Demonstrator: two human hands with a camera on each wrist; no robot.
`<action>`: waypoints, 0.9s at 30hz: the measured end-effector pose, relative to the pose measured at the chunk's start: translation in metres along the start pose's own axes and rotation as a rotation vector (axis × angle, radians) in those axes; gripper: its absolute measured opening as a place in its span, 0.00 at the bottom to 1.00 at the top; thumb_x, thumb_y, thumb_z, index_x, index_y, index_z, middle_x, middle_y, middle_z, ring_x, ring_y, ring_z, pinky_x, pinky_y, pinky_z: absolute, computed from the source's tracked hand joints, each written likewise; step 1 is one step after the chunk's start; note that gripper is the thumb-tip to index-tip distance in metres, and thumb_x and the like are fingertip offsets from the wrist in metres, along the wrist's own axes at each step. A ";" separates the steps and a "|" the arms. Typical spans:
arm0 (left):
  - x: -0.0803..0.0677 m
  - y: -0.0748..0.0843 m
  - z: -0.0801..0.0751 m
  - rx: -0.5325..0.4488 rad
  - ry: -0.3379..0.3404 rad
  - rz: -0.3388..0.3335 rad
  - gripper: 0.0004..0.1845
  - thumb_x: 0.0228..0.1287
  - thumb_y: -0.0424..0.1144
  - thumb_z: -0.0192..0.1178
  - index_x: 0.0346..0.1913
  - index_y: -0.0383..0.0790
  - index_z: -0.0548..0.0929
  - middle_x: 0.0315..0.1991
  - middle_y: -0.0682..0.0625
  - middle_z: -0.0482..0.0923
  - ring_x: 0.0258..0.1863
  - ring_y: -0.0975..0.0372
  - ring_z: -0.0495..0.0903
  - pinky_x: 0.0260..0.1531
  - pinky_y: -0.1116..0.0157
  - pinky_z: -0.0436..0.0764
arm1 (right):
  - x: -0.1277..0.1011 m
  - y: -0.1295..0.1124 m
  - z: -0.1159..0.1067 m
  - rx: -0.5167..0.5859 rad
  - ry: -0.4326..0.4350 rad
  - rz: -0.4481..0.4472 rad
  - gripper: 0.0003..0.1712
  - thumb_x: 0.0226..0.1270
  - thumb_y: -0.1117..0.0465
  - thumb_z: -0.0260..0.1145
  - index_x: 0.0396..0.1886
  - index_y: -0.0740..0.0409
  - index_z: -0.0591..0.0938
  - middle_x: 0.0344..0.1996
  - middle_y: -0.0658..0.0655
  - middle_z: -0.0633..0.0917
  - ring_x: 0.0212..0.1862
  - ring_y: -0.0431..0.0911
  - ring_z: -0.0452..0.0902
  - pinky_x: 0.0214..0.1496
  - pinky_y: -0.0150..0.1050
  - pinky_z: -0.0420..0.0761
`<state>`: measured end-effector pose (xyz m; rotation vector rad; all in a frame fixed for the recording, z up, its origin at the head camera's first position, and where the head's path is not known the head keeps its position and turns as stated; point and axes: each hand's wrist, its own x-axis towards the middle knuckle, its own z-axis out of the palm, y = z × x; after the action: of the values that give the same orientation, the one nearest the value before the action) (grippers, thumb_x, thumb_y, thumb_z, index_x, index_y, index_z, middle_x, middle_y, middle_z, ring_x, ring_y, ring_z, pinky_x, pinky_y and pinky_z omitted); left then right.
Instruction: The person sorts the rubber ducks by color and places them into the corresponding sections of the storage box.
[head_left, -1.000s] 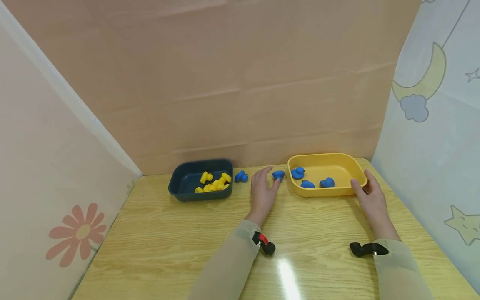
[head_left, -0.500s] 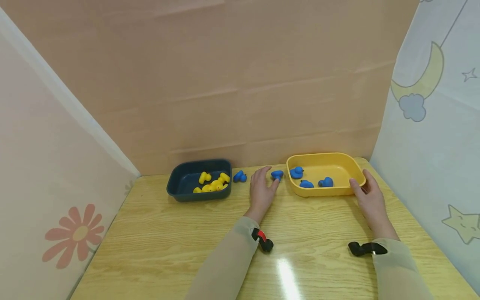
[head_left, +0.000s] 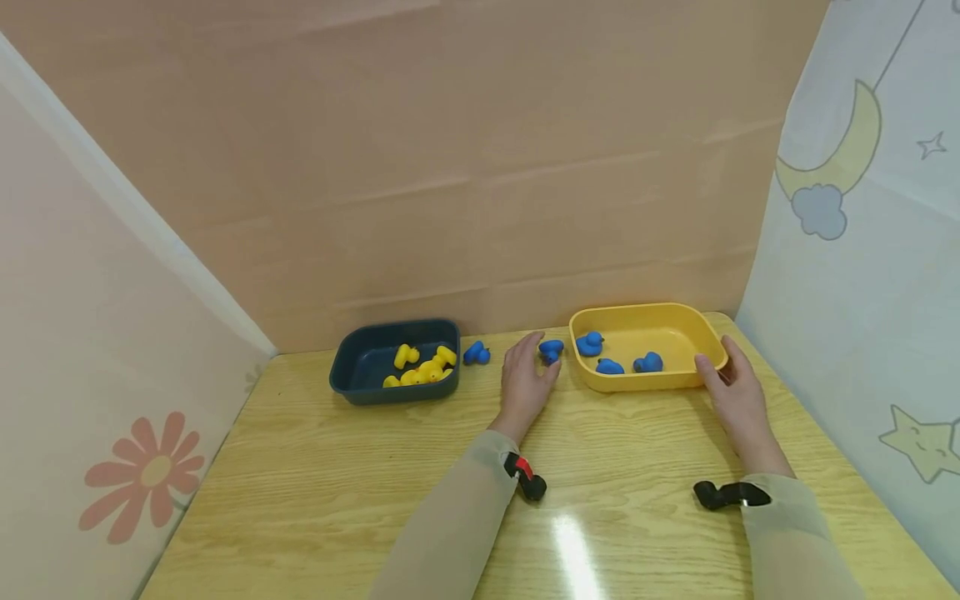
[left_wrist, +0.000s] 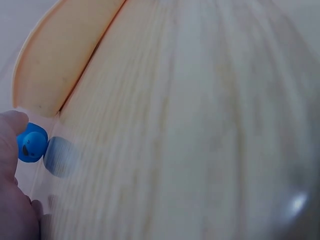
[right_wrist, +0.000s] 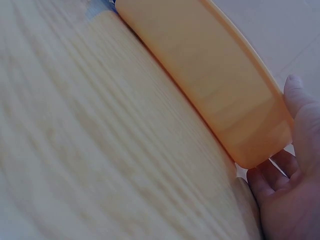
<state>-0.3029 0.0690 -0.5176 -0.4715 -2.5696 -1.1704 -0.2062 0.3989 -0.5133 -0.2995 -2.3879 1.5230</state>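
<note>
My left hand [head_left: 525, 383] is beside a small blue toy duck [head_left: 551, 348] on the table, thumb and fingers loosely bent at its left side. In the left wrist view the thumb tip overlaps the edge of that duck [left_wrist: 34, 144]. The right hand [head_left: 738, 396] holds the right end of a yellow tray [head_left: 648, 383]; its thumb lies at the rim and the fingers are against the outer wall, as the right wrist view shows. Inside this tray lie three blue ducks, one of them a duck near the middle [head_left: 648, 362].
A dark blue tray [head_left: 393, 397] with several yellow ducks [head_left: 431, 371] stands at the back left. Between it and my left hand lies another blue duck [head_left: 476, 353]. Brown paper [head_left: 487, 167] rises behind the wooden table [head_left: 322, 483], and printed walls flank it.
The head view has shifted slightly. Both hands, the ducks and the trays stay in practically the same places.
</note>
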 end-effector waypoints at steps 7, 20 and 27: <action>0.001 -0.001 0.001 0.040 -0.046 -0.018 0.38 0.76 0.46 0.74 0.83 0.44 0.72 0.81 0.49 0.72 0.80 0.49 0.68 0.78 0.45 0.68 | 0.001 0.001 0.000 -0.005 -0.002 -0.002 0.52 0.89 0.37 0.56 0.94 0.50 0.40 0.89 0.68 0.48 0.85 0.71 0.51 0.85 0.62 0.56; 0.005 -0.004 0.008 0.205 -0.197 -0.035 0.42 0.80 0.56 0.68 0.89 0.52 0.63 0.85 0.53 0.65 0.85 0.50 0.60 0.82 0.44 0.59 | -0.001 -0.002 -0.002 -0.002 -0.002 0.003 0.52 0.89 0.37 0.55 0.93 0.52 0.40 0.89 0.69 0.47 0.85 0.72 0.49 0.85 0.65 0.54; 0.003 -0.001 0.006 0.195 -0.170 -0.036 0.37 0.79 0.53 0.70 0.84 0.50 0.71 0.80 0.51 0.73 0.82 0.50 0.65 0.82 0.46 0.61 | 0.000 -0.002 -0.002 -0.005 -0.005 0.001 0.52 0.90 0.38 0.54 0.93 0.53 0.39 0.89 0.69 0.46 0.85 0.72 0.48 0.85 0.64 0.53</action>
<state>-0.3072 0.0733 -0.5210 -0.5008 -2.8128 -0.9132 -0.2052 0.3992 -0.5108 -0.2986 -2.3962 1.5194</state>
